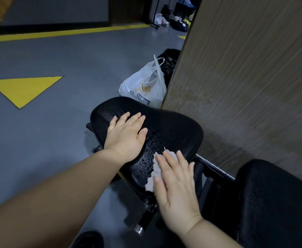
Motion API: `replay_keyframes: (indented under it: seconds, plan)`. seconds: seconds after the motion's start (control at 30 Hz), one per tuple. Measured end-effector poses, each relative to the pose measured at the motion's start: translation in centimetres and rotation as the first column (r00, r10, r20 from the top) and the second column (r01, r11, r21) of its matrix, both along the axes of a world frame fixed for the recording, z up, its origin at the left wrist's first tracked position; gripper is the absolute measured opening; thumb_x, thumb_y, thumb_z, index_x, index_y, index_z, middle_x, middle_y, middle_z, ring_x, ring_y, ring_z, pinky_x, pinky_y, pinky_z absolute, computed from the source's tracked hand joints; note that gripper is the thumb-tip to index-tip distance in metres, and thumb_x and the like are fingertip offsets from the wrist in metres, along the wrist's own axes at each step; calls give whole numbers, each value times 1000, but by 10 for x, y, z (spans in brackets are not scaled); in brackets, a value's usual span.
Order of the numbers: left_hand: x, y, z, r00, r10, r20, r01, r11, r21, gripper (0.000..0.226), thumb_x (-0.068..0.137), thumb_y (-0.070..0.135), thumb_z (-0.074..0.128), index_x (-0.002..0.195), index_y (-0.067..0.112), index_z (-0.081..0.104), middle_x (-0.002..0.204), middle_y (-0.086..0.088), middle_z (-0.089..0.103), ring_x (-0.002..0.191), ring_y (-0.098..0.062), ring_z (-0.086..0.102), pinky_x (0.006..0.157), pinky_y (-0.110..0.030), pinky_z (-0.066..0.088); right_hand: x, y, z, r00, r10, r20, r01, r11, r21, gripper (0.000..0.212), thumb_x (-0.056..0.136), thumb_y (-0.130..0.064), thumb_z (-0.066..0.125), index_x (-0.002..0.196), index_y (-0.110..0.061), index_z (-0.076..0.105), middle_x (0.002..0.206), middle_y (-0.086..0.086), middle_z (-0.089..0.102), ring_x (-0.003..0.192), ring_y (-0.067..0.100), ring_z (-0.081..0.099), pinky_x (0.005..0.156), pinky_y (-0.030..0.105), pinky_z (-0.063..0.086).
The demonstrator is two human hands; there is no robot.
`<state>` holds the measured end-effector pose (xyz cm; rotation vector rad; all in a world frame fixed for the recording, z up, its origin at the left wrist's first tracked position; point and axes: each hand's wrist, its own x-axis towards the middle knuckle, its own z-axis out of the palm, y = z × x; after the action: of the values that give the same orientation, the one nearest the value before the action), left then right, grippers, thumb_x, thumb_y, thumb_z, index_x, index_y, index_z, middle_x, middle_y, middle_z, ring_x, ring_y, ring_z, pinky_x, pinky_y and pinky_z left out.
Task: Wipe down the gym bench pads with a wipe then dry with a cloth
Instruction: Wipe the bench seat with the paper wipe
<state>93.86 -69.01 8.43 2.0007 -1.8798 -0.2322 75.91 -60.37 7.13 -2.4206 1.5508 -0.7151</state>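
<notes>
The person's right hand [175, 187] lies flat, fingers straight and slightly spread, pressing a pale grey cloth [151, 174] onto the near edge of a black seat pad [164, 126]. Nothing is gripped: the palm and fingers pin the cloth down, and its ragged edges show past the fingertips and thumb. The flat press likely puts as much of the cloth as possible against the surface.

The left hand [125, 136] rests open on the same pad, farther along and to the left, palm down with fingers together and pointing away from the person. It holds nothing and seems placed to brace the pad while the other hand works. Both forearms reach forward and down from the bottom of the view, the left one stretched out longer.

The pad is curved and textured, and the part between the two hands glistens with beads of moisture (which suggests the wet wiping is done and the drying is in hand, though the fabric could be either a wipe or a cloth).

A second black pad [272, 194] sits at the lower right, joined to the first by a metal frame bar [216, 169]. A wood-grain panel [245, 68] rises just behind the bench. Beyond the seat pad, a white plastic bag [145, 86] stands on the grey floor [57, 59], with a yellow triangle [25, 88] painted further left.
</notes>
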Motion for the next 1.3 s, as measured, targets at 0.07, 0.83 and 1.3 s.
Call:
replay_keyframes:
  seconds: [0.07, 0.83, 1.3]
  plan:
    - [0, -1, 0, 1000, 1, 2, -1, 1000, -4, 51, 103, 45, 21, 152, 35, 24, 159, 20, 16, 148, -9, 4, 119, -38, -6, -7, -21, 9, 1000, -24, 12, 24, 998, 50, 51, 95, -49, 24, 144, -38, 35, 153, -17, 26, 145, 3, -2, 116, 30, -15]
    - [1, 2, 0, 998, -15, -65, 13, 1000, -26, 51, 103, 44, 14, 151, 34, 30, 158, 19, 22, 148, -7, 6, 119, -36, -6, 12, 16, 14, 925, 124, -359, -135, 991, -7, 57, 92, -39, 39, 143, -14, 44, 150, 3, 39, 141, 23, 29, 113, 45, 14]
    - [2, 3, 0, 990, -25, -139, 20, 999, -38, 53, 102, 46, 10, 149, 36, 33, 157, 21, 24, 147, -5, 6, 120, -34, -8, -1, -164, 48, 874, -47, -484, 185, 952, 243, 55, 102, -42, 22, 153, -21, 16, 161, -2, 10, 147, 19, 9, 118, 40, 6]
